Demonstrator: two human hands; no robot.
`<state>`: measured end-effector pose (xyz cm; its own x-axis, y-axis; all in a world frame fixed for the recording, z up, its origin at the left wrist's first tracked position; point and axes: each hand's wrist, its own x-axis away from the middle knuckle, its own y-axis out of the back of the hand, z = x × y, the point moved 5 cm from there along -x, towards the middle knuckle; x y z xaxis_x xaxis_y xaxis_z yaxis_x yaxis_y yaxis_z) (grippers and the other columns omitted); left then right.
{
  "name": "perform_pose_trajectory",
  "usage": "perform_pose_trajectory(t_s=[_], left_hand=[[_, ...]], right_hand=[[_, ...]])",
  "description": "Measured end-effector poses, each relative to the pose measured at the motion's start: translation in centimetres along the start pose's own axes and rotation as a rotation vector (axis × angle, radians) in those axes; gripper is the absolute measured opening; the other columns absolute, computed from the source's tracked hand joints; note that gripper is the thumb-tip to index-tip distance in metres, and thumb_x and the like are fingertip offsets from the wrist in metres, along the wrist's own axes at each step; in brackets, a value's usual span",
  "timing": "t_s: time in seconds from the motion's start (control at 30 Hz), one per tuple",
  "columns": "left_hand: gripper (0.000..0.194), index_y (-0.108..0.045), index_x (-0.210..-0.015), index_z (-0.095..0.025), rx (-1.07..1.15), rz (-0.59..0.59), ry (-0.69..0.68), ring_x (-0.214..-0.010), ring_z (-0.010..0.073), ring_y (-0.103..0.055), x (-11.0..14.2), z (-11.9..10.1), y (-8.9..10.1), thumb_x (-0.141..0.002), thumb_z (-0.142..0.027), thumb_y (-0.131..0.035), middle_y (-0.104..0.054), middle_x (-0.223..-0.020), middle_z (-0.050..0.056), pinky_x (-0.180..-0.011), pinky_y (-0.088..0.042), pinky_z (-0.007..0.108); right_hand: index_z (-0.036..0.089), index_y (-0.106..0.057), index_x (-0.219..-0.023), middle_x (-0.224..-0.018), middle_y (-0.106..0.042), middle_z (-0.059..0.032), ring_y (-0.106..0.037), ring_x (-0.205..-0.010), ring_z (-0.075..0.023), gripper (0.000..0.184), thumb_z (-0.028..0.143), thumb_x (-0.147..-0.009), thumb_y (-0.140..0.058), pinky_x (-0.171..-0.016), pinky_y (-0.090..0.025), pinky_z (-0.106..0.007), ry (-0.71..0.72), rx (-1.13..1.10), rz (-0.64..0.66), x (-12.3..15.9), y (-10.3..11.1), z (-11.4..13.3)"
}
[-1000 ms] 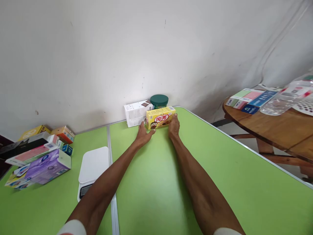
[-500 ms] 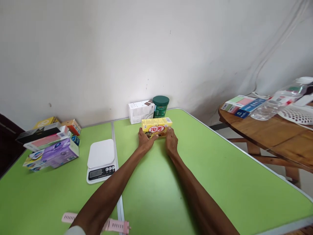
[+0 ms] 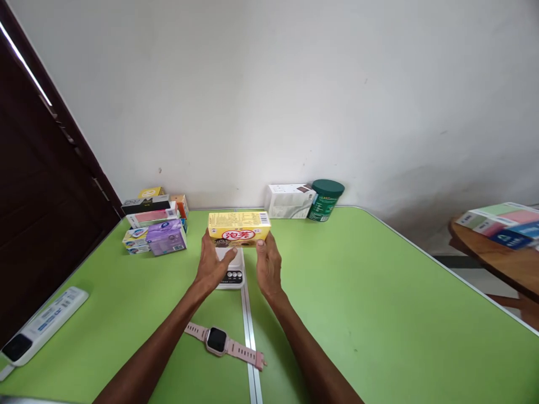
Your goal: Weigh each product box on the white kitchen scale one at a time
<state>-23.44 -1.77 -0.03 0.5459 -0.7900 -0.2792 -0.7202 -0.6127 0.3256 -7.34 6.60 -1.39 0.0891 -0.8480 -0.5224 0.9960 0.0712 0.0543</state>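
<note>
Both of my hands hold a yellow snack box (image 3: 238, 228) with red lettering, one at each end. My left hand (image 3: 214, 264) grips its left end and my right hand (image 3: 268, 265) grips its right end. The box hangs just above a small white kitchen scale (image 3: 231, 272), whose buttons show between my hands. Whether the box touches the scale's platform is hidden. All of this is over a green table (image 3: 357, 292).
A pink smartwatch (image 3: 223, 341) lies near the front. A pile of boxes (image 3: 155, 224) stands at the back left, a white box (image 3: 289, 201) and a green tub (image 3: 325, 200) by the wall. A white power strip (image 3: 42, 325) lies far left. A wooden table (image 3: 501, 258) stands right.
My hands have carried the yellow box from beside the white box and green tub leftward to above the scale. The view has swung left, showing a dark door and the smartwatch.
</note>
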Motion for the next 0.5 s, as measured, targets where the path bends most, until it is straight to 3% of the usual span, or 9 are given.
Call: perform_pose_trajectory(t_s=[0.07,0.17,0.37,0.5], left_hand=[[0.079,-0.045,-0.153,-0.020,-0.007,-0.013,0.039,-0.146,0.0353,-0.056,-0.2,1.6,1.9,-0.082,-0.035,-0.076,-0.057,-0.152,0.018,-0.125,-0.043,0.053],[0.076,-0.049,-0.150,-0.020,-0.020,-0.035,0.081,-0.144,0.0356,-0.057,-0.6,3.7,3.2,-0.080,-0.033,-0.076,-0.058,-0.152,0.019,-0.124,-0.044,0.054],[0.075,-0.052,-0.148,-0.018,-0.035,-0.024,0.129,-0.148,0.0382,-0.055,-0.8,6.0,3.3,-0.079,-0.030,-0.076,-0.058,-0.154,0.022,-0.126,-0.041,0.057],[0.085,-0.048,-0.155,-0.020,0.046,0.006,0.098,-0.158,0.0387,-0.045,-0.9,7.0,4.0,-0.078,-0.034,-0.082,-0.050,-0.165,0.022,-0.131,-0.033,0.058]], right_hand=[[0.023,-0.063,-0.144,-0.141,-0.070,-0.0145,-0.065,-0.130,-0.0307,0.059,0.063,-0.109,-0.037,-0.112,-0.051,-0.050,0.003,-0.016,0.059,0.6,-2.1,-0.2],[0.023,-0.064,-0.143,-0.142,-0.070,-0.0151,-0.066,-0.131,-0.0319,0.058,0.063,-0.109,-0.039,-0.113,-0.050,-0.053,-0.017,-0.001,0.113,1.4,-3.8,-1.2],[0.023,-0.064,-0.145,-0.145,-0.069,-0.0160,-0.061,-0.137,-0.0323,0.064,0.068,-0.108,-0.036,-0.120,-0.045,-0.057,-0.037,0.094,0.161,2.3,-4.4,-3.6],[0.019,-0.059,-0.153,-0.154,-0.064,-0.0185,-0.055,-0.147,-0.0326,0.074,0.072,-0.106,-0.037,-0.126,-0.039,-0.058,-0.090,0.122,0.115,2.5,-3.8,-5.3]])
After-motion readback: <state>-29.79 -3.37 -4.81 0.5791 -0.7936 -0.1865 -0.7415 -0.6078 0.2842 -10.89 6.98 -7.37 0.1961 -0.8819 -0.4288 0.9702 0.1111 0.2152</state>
